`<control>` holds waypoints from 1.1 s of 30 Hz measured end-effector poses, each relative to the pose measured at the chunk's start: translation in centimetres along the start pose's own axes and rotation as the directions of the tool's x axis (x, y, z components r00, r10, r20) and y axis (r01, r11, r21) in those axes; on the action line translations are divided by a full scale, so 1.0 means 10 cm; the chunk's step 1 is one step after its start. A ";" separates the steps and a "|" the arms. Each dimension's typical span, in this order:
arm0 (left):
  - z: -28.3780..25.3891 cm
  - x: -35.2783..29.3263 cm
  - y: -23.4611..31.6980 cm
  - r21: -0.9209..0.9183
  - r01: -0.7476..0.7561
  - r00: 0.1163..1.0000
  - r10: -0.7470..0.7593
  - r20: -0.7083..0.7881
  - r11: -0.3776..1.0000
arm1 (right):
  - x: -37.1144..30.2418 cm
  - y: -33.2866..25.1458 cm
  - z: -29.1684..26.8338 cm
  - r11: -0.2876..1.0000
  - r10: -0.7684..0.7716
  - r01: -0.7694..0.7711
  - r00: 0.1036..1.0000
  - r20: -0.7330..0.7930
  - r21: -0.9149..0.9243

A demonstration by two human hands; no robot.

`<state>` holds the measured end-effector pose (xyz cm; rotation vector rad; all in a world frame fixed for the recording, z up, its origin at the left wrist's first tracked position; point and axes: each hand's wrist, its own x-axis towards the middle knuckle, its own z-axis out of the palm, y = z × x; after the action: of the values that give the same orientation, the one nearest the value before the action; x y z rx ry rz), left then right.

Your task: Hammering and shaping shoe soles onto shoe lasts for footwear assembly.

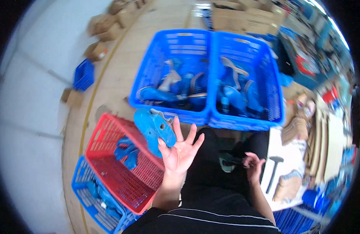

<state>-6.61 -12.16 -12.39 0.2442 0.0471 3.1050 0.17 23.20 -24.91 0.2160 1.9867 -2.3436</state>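
A blue shoe last (150, 128) with a round hole in its top is in the air over the rim of the red basket (104, 136). My left hand (180, 154) is right against it, palm up, fingers spread wide, with the thumb across the last's edge. No finger wraps round it. Close to my lap, beside the white worktable (275, 144), is my right hand (255, 167). Its fingers look loosely bent, but blur hides whether anything is in them. A hammer-shaped dark tool (273, 171) lies on the table near that hand.
Two blue crates (211, 117) of blue lasts and strap-like pieces stand ahead. Inside the tilted red basket lie blue lasts (126, 152); another blue crate (80, 183) is below it. Tan sole-shaped pieces (295, 130) are stacked at right. Cardboard boxes (104, 27) line the left wall.
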 end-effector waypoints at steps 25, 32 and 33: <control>-0.93 -0.03 -1.67 0.712 -0.572 0.699 -0.696 0.163 -0.408 | 0.07 0.13 -0.72 0.892 -0.006 -0.041 0.995 0.101 0.449; -1.41 -0.38 -1.58 0.984 0.178 0.775 -0.618 -0.132 0.012 | 0.48 -0.11 -1.64 0.796 -0.451 -0.064 0.601 -0.660 -0.602; -1.45 -0.41 -1.55 0.917 0.378 0.755 -0.615 -0.227 0.126 | 0.57 -0.23 -1.76 0.667 -0.564 -0.127 0.559 -0.608 -0.734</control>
<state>-4.41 2.81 -27.84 0.4356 1.6059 1.9100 -4.56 41.15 -26.33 1.2141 3.3862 -1.3465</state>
